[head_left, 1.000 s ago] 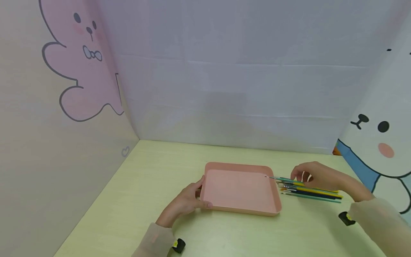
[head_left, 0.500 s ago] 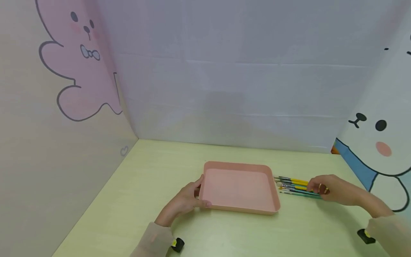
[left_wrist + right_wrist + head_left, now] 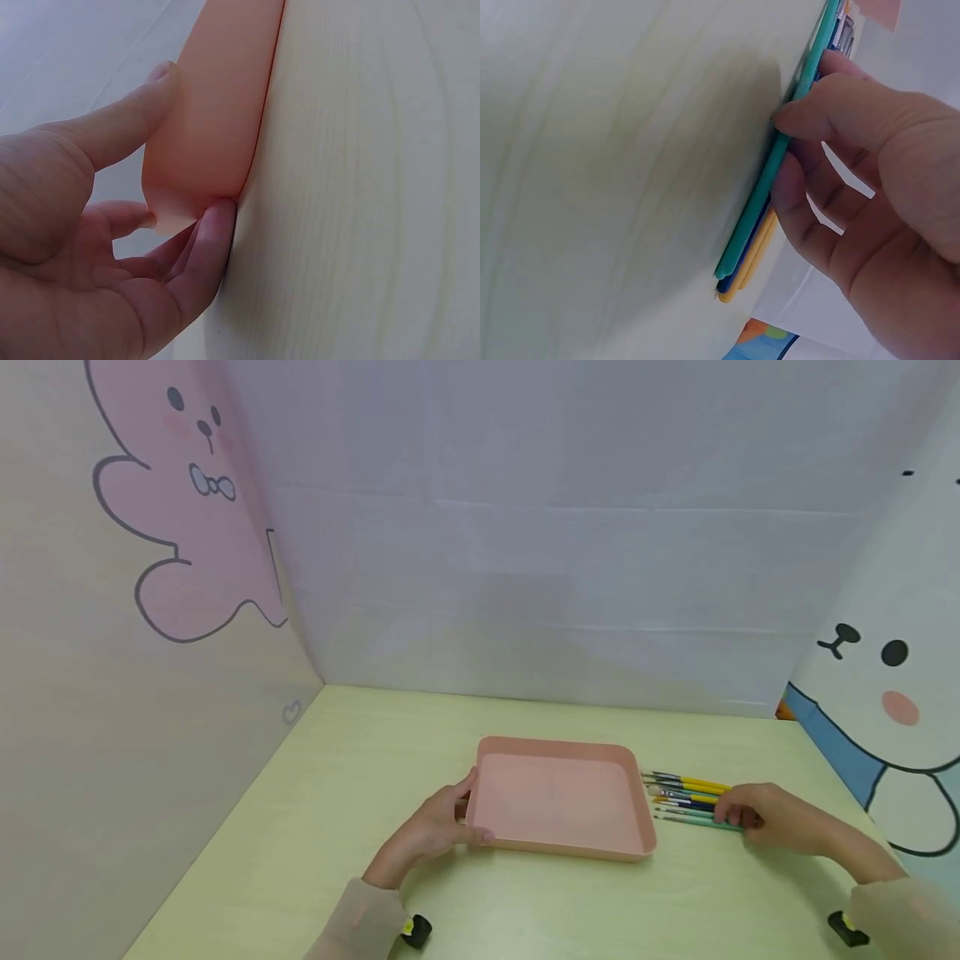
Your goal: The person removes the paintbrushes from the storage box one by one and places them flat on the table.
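An empty pink rectangular tray [image 3: 558,802] lies on the table. My left hand [image 3: 431,831] holds its near left corner; in the left wrist view the thumb presses one outer wall and the curled fingers [image 3: 202,259] reach round the corner. Right of the tray is a bundle of slim paintbrushes [image 3: 686,792] with yellow, dark blue and green handles, bristles toward the tray. My right hand [image 3: 772,817] is on their handle ends. In the right wrist view, thumb and fingers pinch at a green-handled paintbrush [image 3: 754,202] on the near side; dark blue and yellow handles show behind it.
The light wood-patterned table [image 3: 555,910] meets a pale back curtain [image 3: 525,610]. Side curtains with cartoon animals stand left and right; the right one [image 3: 930,710] is close to my right arm.
My right hand has moved right and nearer, from the middle of the brushes to their handle ends. A brush tip that overlapped the tray's edge now lies with the others. The left hand stays.
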{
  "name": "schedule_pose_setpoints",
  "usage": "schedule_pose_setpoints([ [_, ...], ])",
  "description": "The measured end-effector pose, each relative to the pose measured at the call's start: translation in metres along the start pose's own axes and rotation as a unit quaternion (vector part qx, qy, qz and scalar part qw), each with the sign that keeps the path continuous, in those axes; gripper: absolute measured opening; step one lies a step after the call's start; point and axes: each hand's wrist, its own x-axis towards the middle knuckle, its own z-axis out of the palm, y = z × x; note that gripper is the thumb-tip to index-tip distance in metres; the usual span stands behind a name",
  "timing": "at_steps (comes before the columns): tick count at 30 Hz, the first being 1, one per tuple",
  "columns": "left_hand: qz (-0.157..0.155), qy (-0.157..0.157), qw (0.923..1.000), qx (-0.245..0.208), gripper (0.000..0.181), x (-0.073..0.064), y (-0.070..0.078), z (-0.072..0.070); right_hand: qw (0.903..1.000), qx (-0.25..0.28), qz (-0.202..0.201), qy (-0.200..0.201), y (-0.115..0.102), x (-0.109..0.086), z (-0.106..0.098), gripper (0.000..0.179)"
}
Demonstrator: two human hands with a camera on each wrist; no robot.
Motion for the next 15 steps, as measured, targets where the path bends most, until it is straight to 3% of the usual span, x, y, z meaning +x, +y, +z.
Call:
schedule_pose_setpoints([
  [15,0.001,-0.001,0.9999,0.011,0.113,0.0001,0.0007,-0.0001,0.9982,-0.044,0.022,0.033,0.0015,0.0037,0.0021,0.039],
])
